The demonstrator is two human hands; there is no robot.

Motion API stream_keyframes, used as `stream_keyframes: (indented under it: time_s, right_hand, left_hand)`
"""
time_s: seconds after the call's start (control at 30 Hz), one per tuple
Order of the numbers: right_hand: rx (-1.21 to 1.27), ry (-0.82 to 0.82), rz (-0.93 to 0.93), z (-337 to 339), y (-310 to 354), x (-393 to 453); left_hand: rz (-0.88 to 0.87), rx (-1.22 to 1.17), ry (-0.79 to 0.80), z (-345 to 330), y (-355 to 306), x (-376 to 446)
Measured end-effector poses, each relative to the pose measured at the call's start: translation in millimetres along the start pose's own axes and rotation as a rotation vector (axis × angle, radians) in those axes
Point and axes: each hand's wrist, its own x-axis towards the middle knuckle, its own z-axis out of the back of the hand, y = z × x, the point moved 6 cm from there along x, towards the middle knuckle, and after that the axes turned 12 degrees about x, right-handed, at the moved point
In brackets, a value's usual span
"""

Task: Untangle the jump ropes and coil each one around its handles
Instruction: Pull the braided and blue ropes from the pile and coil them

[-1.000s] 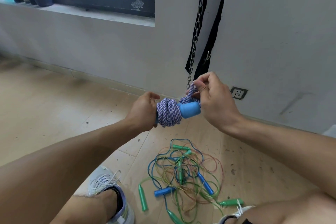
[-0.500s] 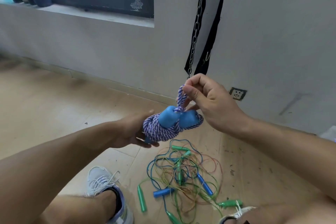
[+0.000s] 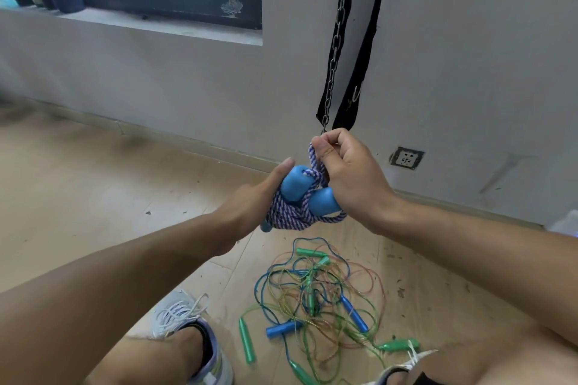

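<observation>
Raised, both hands [image 3: 353, 178] cinch braided rope [image 3: 294, 217] around smooth handles [image 3: 295, 183].

Looks like a bare home workout room: chain [image 3: 339, 40] and black strap [image 3: 366, 40] hanging above the fingers, wood floor [image 3: 78, 181] below them, wall socket [image 3: 406, 159] to their right, dark-framed window [image 3: 187, 6] up left.

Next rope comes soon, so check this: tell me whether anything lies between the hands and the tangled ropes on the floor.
Nothing visible does. The tangled ropes lie on bare floor below both hands, but the left hand and right hand hold the coiled purple rope, which has to be put down first.
</observation>
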Motion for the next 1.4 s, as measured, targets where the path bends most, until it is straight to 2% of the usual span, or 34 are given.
stream_keyframes:
  time_s: [0.07,0.2,0.27,0.37,0.57,0.63,0.7,0.77,0.87,0.93,1.03,1.17,1.3,1.4]
  right_hand:
    - [-0.018,-0.008,-0.006,2,-1,1]
    - [-0.034,0.0,-0.018,4,-4,0]
    - [-0.057,0.0,-0.012,4,-5,-1]
    - [-0.102,-0.022,0.024,4,-5,-3]
    - [-0.179,-0.058,0.252,8,5,-6]
    - [-0.198,-0.033,0.259,8,3,-4]
    - [-0.166,0.035,0.187,6,-1,1]
    - [-0.099,0.158,0.087,2,-6,5]
    - [0.002,0.312,-0.009,0,-10,6]
    - [0.038,0.34,-0.018,2,-8,6]
    - [0.053,0.326,-0.012,7,-2,8]
    - [0.052,0.302,-0.031,13,-4,13]
    - [-0.001,0.334,-0.123,13,-17,7]
    - [-0.012,0.273,-0.14,14,-21,9]
  left_hand:
    - [0.012,0.025,-0.013,3,-3,-2]
    - [-0.064,-0.011,0.217,-12,-15,-13]
    - [-0.084,-0.009,0.267,-13,-16,-16]
    - [-0.085,-0.033,0.268,-12,-16,-16]
    - [-0.039,-0.155,0.244,-13,-17,-15]
    - [-0.004,-0.154,0.266,-14,-14,-14]
    - [0.037,-0.085,0.293,-16,-7,-13]
    - [0.001,0.087,0.231,-11,-1,-6]
    - [-0.308,0.256,-0.054,15,-17,2]
    - [-0.482,0.272,-0.12,22,-30,-2]
    - [-0.586,0.3,-0.222,21,-44,-11]
    - [-0.565,0.194,-0.334,21,-47,-10]
    - [-0.515,0.04,-0.221,11,-43,-9]
    - [-0.475,0.045,-0.249,9,-42,-8]
